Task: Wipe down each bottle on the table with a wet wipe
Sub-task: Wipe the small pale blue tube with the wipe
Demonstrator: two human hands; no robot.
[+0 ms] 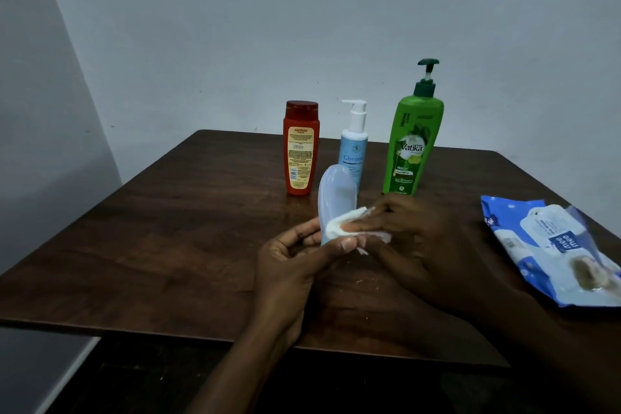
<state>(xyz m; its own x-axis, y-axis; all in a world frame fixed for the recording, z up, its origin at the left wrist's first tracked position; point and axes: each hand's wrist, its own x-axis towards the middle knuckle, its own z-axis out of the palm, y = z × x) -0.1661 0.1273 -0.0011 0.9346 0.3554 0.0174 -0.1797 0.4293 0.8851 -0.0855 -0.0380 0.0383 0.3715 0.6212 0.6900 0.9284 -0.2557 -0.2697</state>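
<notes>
My left hand (299,262) grips the lower end of a pale blue, flat bottle (337,195) held upright above the table's middle. My right hand (410,239) pinches a crumpled white wet wipe (346,223) against the bottle's lower right side. Behind them stand three bottles in a row: an orange-red one with a red cap (301,148), a light blue pump bottle (354,141) partly hidden by the held bottle, and a tall green pump shampoo bottle (415,141).
The dark wooden table (168,228) stands against a pale wall. A blue and white wet-wipe pack (551,249) lies flat at the right edge, its flap lifted. Small white specks dot the wood near my hands.
</notes>
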